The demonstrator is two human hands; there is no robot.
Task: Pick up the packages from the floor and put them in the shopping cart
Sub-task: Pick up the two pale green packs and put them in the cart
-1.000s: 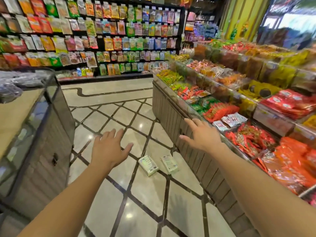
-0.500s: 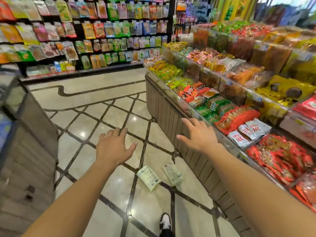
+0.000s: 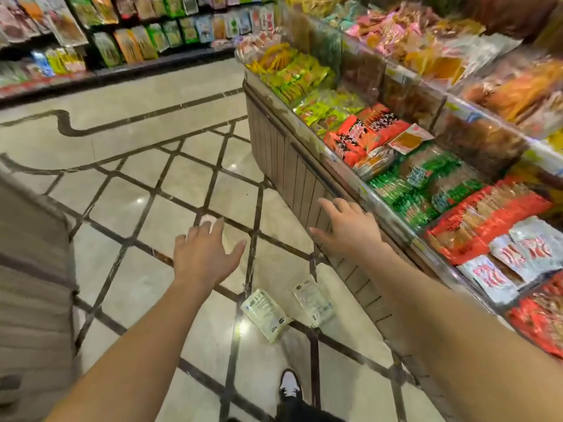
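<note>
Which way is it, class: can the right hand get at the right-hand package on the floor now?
Probably yes: nothing covers the package, and the open right hand hovers above it, though not yet touching.

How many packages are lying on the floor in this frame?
2. One pale package lies on the tiles ahead of the shoe; the other lies just right of it, by the display counter's base. More may be hidden behind the arms.

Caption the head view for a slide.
Both empty hands, left hand and right hand, reach toward two packages on the floor.
</note>
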